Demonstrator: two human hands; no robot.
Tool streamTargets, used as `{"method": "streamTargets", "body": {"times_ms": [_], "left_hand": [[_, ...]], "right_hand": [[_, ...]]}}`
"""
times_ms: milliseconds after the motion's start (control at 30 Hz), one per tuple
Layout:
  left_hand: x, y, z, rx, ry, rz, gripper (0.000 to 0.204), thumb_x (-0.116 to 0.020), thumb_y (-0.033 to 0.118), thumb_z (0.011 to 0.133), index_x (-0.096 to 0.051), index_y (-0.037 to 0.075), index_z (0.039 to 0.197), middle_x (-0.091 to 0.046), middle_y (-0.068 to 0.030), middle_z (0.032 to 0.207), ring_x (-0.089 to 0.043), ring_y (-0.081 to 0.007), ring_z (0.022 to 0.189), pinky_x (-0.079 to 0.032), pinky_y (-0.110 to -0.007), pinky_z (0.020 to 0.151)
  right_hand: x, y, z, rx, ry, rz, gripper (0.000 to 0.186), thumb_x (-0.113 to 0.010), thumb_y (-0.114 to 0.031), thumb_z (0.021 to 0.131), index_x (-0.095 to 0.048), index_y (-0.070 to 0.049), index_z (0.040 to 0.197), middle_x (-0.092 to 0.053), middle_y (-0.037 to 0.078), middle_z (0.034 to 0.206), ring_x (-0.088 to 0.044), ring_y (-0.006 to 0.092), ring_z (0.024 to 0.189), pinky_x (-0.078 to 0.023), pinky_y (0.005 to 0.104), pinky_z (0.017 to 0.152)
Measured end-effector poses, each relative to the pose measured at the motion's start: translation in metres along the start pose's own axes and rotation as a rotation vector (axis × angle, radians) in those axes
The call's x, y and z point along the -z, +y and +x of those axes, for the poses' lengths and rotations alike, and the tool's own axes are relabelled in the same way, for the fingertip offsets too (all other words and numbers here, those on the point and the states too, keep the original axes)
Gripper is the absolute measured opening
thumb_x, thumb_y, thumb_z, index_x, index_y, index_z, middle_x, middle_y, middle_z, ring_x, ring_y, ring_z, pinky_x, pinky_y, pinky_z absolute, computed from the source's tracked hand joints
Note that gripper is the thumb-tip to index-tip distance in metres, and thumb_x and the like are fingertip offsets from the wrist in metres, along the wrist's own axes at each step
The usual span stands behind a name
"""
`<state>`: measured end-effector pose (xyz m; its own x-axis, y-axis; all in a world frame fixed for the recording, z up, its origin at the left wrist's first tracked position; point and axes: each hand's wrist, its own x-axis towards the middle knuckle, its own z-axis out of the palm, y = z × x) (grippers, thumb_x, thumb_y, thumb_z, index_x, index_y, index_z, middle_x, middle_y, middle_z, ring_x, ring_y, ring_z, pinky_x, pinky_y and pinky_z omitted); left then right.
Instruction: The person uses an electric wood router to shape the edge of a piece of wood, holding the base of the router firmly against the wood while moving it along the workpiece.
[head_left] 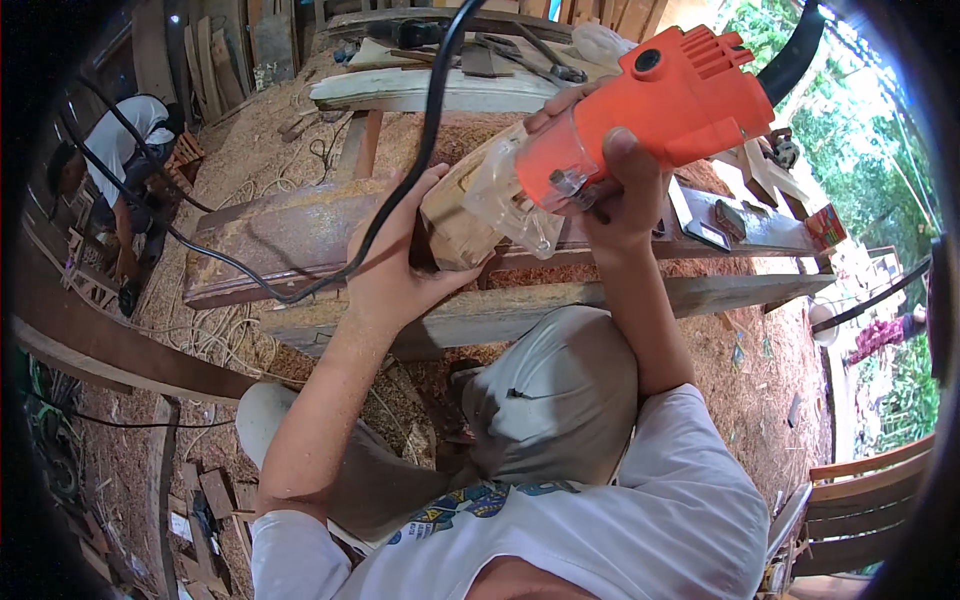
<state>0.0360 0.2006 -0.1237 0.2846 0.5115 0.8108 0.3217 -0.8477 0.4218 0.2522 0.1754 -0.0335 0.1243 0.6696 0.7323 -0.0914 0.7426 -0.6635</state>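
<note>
My right hand (630, 190) is closed round an orange trim router (675, 105), its fingers wrapping the body from below and behind. The router is tilted, and its clear plastic base (515, 195) lies against a pale wooden block (450, 225). My left hand (395, 255) grips this block from the left, with the thumb along its lower edge. A hollow shows in the block's upper face. Where the bit meets the wood is hidden by the base. Under both hands runs a reddish-brown plank (300, 240).
A black power cord (432, 120) loops across the left. Another beam (540, 308) lies nearer me. A phone (705, 232) and a small red box (825, 228) rest on the right. Tools (550, 62) lie behind. Another person (125, 150) bends at the far left. Shavings cover the ground.
</note>
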Motion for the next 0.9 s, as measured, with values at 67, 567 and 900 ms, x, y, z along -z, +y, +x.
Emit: {"method": "streamTargets", "body": {"times_ms": [67, 567, 900], "left_hand": [[0.0, -0.004, -0.001, -0.008, -0.026, -0.062, 0.097, -0.097, 0.021, 0.065, -0.049, 0.003, 0.148, -0.061, -0.0188, 0.141, -0.061, -0.0364, 0.13, -0.05, -0.045, 0.108], [-0.002, 0.002, -0.003, 0.065, -0.006, -0.063, 0.095, -0.096, 0.023, 0.065, -0.048, 0.001, 0.144, -0.059, -0.0167, 0.143, -0.058, -0.0355, 0.134, -0.032, -0.053, 0.125], [-0.004, -0.002, -0.008, 0.098, -0.022, -0.172, 0.099, -0.097, 0.02, 0.067, -0.043, 0.002, 0.148, -0.056, -0.0173, 0.147, -0.052, -0.0338, 0.14, -0.028, -0.049, 0.126]], "right_hand": [[0.0, 0.002, 0.0, -0.002, 0.013, 0.003, 0.054, -0.066, -0.033, 0.088, -0.053, 0.007, 0.122, -0.065, 0.025, 0.104, -0.07, 0.0326, 0.094, -0.062, 0.0442, 0.08], [0.001, 0.015, -0.005, 0.039, -0.126, -0.057, 0.06, -0.071, -0.034, 0.084, -0.051, 0.003, 0.128, -0.066, 0.021, 0.109, -0.069, 0.0315, 0.1, -0.058, 0.0457, 0.09], [-0.003, 0.016, -0.01, 0.01, -0.134, 0.017, 0.067, -0.073, -0.034, 0.085, -0.048, 0.002, 0.135, -0.065, 0.019, 0.115, -0.07, 0.0324, 0.108, -0.06, 0.0461, 0.091]]}}
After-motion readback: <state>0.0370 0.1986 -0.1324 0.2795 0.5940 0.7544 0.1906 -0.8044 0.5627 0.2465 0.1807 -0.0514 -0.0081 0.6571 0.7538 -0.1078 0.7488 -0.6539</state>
